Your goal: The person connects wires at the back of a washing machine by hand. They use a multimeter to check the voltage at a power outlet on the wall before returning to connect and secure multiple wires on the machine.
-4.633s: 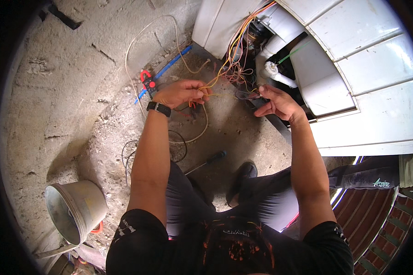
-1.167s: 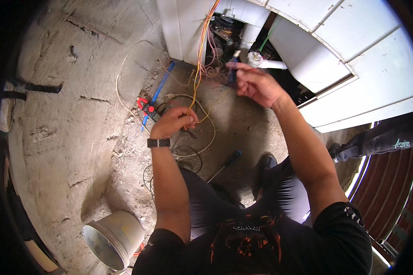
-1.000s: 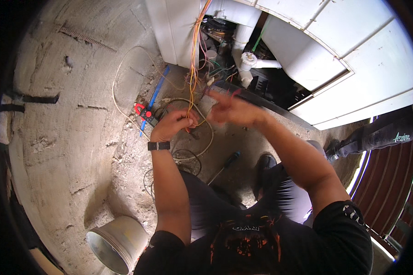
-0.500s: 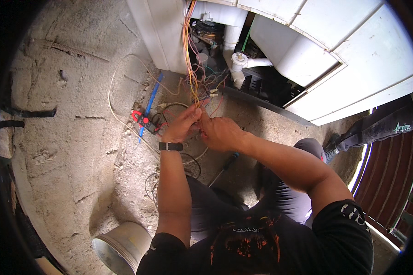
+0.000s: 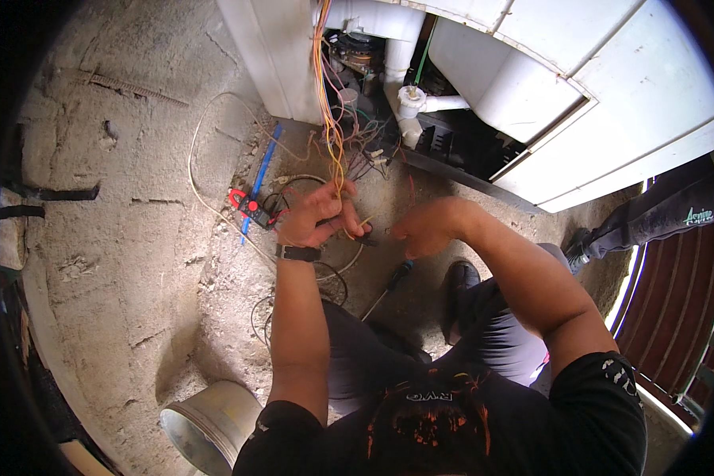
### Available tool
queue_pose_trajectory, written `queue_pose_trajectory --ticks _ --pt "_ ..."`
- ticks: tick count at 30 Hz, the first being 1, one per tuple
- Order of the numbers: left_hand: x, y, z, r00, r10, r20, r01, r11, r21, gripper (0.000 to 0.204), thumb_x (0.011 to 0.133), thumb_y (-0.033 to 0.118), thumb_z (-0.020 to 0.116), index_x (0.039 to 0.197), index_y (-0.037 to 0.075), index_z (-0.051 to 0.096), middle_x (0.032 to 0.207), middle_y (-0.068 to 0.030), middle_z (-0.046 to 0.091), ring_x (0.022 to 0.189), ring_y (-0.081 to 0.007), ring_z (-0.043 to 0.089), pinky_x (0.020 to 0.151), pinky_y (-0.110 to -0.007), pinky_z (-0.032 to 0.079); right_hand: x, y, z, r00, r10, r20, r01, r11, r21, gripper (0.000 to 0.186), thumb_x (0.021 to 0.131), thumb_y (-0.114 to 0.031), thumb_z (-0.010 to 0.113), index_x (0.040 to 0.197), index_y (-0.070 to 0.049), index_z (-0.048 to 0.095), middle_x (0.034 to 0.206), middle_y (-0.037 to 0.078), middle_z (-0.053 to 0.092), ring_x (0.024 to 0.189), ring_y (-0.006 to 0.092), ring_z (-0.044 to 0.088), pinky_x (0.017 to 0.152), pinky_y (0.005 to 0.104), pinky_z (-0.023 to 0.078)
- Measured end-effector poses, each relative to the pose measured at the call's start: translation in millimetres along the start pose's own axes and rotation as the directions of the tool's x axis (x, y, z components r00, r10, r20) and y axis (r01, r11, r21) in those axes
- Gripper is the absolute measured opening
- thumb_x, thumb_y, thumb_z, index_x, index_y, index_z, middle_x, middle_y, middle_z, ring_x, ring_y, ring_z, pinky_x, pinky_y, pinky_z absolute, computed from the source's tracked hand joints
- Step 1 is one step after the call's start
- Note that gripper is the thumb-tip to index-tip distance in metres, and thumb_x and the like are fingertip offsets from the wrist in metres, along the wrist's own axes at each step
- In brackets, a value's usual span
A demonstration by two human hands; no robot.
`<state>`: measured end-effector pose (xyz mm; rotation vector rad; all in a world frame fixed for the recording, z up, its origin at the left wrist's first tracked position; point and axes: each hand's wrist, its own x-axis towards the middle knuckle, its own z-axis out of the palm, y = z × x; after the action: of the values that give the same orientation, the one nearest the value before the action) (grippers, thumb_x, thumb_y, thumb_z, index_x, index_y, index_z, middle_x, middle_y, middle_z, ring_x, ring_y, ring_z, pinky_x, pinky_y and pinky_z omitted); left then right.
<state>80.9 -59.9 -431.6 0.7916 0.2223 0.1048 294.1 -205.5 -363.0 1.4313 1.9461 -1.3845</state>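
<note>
My left hand (image 5: 317, 218) pinches a yellow wire (image 5: 339, 163), part of an orange and yellow bundle hanging from the opened white machine (image 5: 531, 87). A small dark piece (image 5: 366, 236), its kind unclear, sits at the left fingertips. My right hand (image 5: 430, 228) is to the right, apart from the wires, its fingers curled and blurred; whether it holds anything cannot be told. Just below it lies a screwdriver (image 5: 397, 278) with a dark and blue handle. A red and black clamp meter (image 5: 250, 208) rests on the ground left of my left hand.
A blue strip (image 5: 267, 163) and a looped pale cable (image 5: 193, 170) lie on rough concrete. White drain pipes (image 5: 411, 103) and tangled wires (image 5: 365, 151) fill the machine's open base. A bucket (image 5: 214, 424) lies tipped at lower left. Another person's leg (image 5: 650, 218) is at right.
My right hand has moved away to the right from my left hand and the wires. My left hand stays at the yellow wire, its fingers now more visible.
</note>
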Motion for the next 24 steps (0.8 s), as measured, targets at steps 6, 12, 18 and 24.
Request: queue_pose_trajectory --ticks 6,12,18,24 --pt "12.9 -17.7 25.4 0.964 -0.095 0.249 0.135 0.98 -0.149 0.031 0.095 0.03 0.063 0.109 0.004 0.052 0.088 -0.0199 0.07 0.091 -0.0361 0.071 0.098 -0.051 0.052 -26.8 -5.3 -7.3 0.989 0.146 0.018 -0.147 0.973 0.179 0.044 0.096 -0.042 0.06 0.113 -0.002 0.066 0.102 0.018 0.073 0.101 0.0358 0.069 0.088 0.0448 0.052" --pt "17.6 -32.9 59.3 0.993 -0.066 0.1 0.099 0.922 -0.374 0.038 0.1 0.04 0.053 0.11 0.004 0.054 0.089 -0.0195 0.071 0.096 -0.0409 0.07 0.099 -0.052 0.05 -47.8 18.4 3.0 0.934 0.222 -0.281 -0.046 0.854 0.518 0.04 0.098 -0.04 0.057 0.111 -0.003 0.063 0.098 0.021 0.073 0.092 0.0408 0.071 0.083 0.0474 0.054" --pt "29.3 -79.4 54.6 0.995 -0.06 -0.081 -0.014 0.717 -0.697 0.049 0.105 0.04 0.049 0.13 -0.002 0.049 0.094 -0.0165 0.07 0.101 -0.0357 0.07 0.089 -0.051 0.056 -13.1 16.5 50.0 0.696 0.278 -0.662 0.094 0.879 0.468 0.033 0.096 -0.031 0.056 0.113 -0.004 0.063 0.097 0.025 0.071 0.096 0.0446 0.069 0.085 0.053 0.052" --pt "43.2 -83.8 46.3 0.983 -0.162 -0.087 0.1 0.87 -0.483 0.048 0.103 0.025 0.058 0.144 0.006 0.043 0.114 -0.014 0.066 0.099 -0.0278 0.071 0.09 -0.046 0.059 -13.6 18.3 58.3 0.709 0.343 -0.617 -0.066 0.902 0.426 0.031 0.095 -0.029 0.059 0.113 -0.004 0.064 0.1 0.026 0.071 0.099 0.0448 0.068 0.085 0.0545 0.052"
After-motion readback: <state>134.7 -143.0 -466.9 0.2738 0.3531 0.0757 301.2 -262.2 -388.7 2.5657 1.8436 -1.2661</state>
